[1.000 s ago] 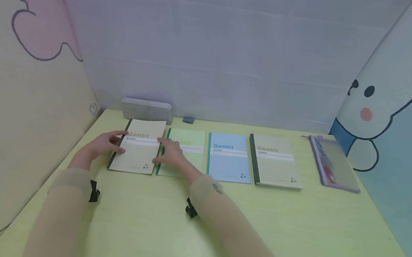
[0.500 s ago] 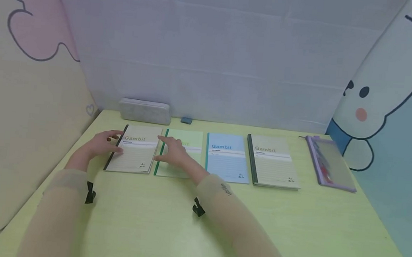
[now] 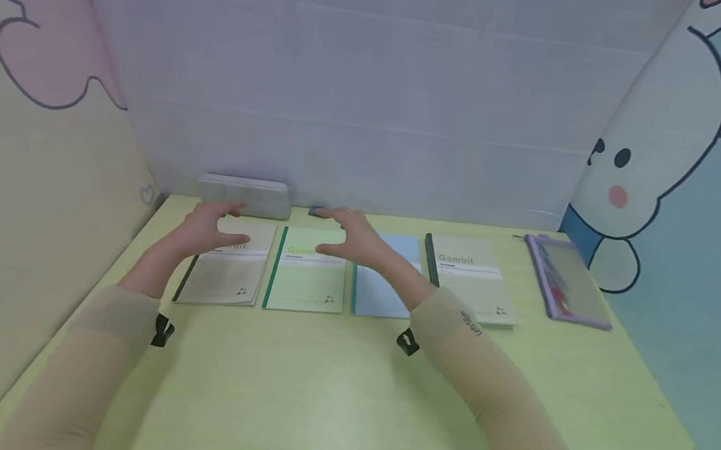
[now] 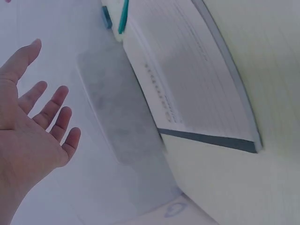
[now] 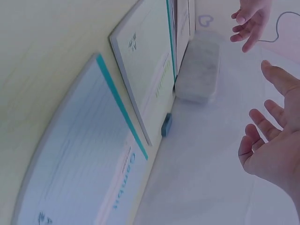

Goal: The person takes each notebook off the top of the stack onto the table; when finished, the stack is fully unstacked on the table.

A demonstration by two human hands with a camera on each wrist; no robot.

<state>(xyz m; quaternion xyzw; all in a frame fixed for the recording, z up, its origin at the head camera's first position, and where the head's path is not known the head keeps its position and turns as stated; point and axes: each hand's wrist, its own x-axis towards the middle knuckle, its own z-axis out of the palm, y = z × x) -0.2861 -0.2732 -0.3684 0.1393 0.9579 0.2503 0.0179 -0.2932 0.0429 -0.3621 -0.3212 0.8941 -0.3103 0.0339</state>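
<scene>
My left hand [image 3: 204, 229] hovers above the leftmost notebook [image 3: 222, 274], a pale grey one with a dark spine, its fingers spread and holding nothing. In the left wrist view that notebook [image 4: 173, 65] lies flat below the hand [image 4: 35, 108]. My right hand [image 3: 356, 239] is raised over the gap between the green notebook [image 3: 306, 284] and the blue notebook [image 3: 383, 293], thumb and fingers apart. Its palm and loose fingers show in the right wrist view, where the right hand [image 5: 276, 131] is also free of any object.
A grey pencil case [image 3: 246, 196] stands at the back left against the wall, with a small dark blue eraser-like block [image 3: 316, 211] beside it. Right of the blue notebook lies a thicker grey notebook [image 3: 472, 288]. Farther right rests a purple-edged zip pouch [image 3: 570, 281].
The leftmost notebook has come down flat onto the table. Both hands have left its edges and lifted, the right hand moving rightward past the green notebook.
</scene>
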